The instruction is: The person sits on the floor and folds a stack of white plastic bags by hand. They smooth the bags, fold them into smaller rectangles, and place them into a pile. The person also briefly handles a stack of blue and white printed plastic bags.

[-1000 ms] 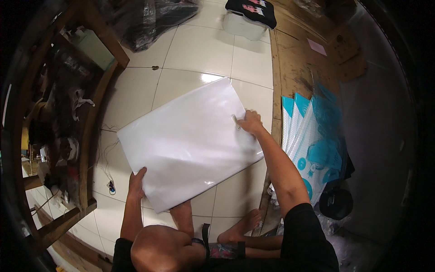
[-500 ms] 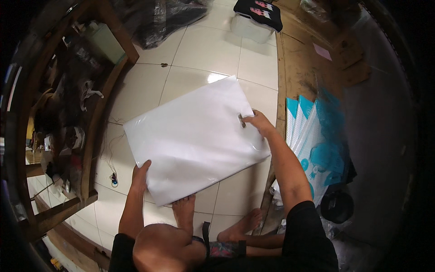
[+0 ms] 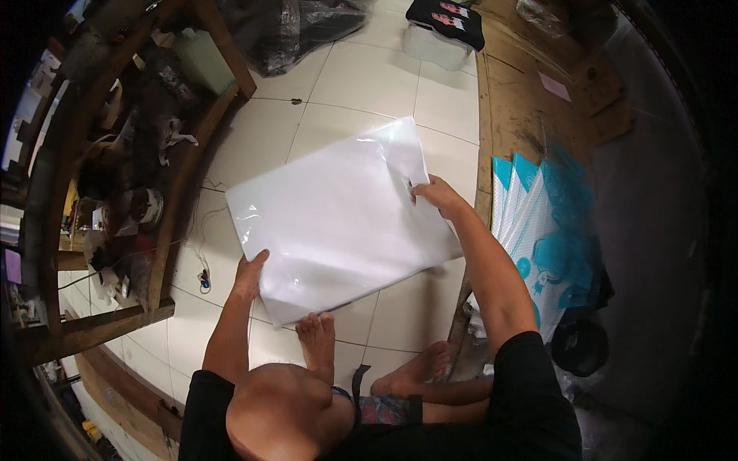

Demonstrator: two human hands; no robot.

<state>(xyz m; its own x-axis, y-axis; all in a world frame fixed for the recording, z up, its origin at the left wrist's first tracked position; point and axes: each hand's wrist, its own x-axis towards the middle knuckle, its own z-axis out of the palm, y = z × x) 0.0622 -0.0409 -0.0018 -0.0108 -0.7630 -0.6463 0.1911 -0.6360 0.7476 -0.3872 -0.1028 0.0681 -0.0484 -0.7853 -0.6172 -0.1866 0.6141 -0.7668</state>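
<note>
A large white plastic bag (image 3: 338, 223), glossy and flat, is held out over the floor between my hands, tilted with its far right corner highest in view. My right hand (image 3: 440, 197) grips its right edge by the handle hole, with fingers curled at the opening. At the left lower edge my left hand (image 3: 250, 274) pinches the bag, thumb on top and the other fingers hidden beneath. Creases and shine run near both held edges. Whether it is one bag or a thin stack, I cannot tell.
White-and-teal printed packages (image 3: 530, 238) lie on brown cardboard (image 3: 523, 115) to the right. A wooden rack (image 3: 188, 177) with clutter stands left. Folded black cloth (image 3: 446, 21) tops a pale tub at the back, near dark plastic sheeting (image 3: 284, 34). My bare feet (image 3: 317, 338) are below the bag.
My left hand has moved slightly up and right along with the bag's near edge. The bag buckles more near my right hand and its handle hole looks narrower. The view has shifted slightly.
</note>
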